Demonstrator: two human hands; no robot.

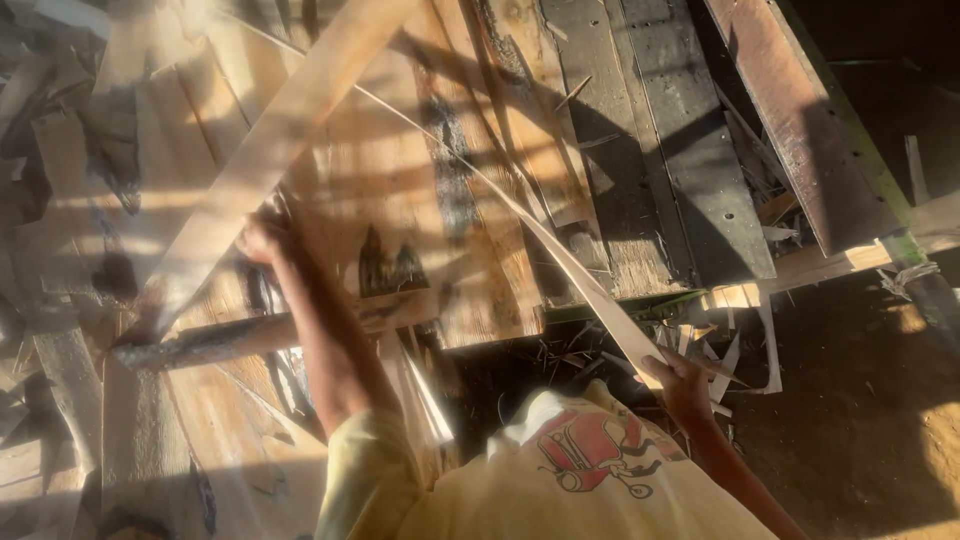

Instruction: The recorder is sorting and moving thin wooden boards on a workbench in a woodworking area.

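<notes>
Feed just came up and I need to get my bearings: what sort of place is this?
Probably a rough outdoor woodworking spot. A worn plank workbench stands on bare earth, offcuts and shavings lie below its edge, and the right hand and left hand hold a long thin wood strip.

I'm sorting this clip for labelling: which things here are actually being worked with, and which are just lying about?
In hand:
left hand on pale plank
right hand gripping thin curved wood strip

Lying about:
dark weathered boards
wood offcuts
round pole
</notes>
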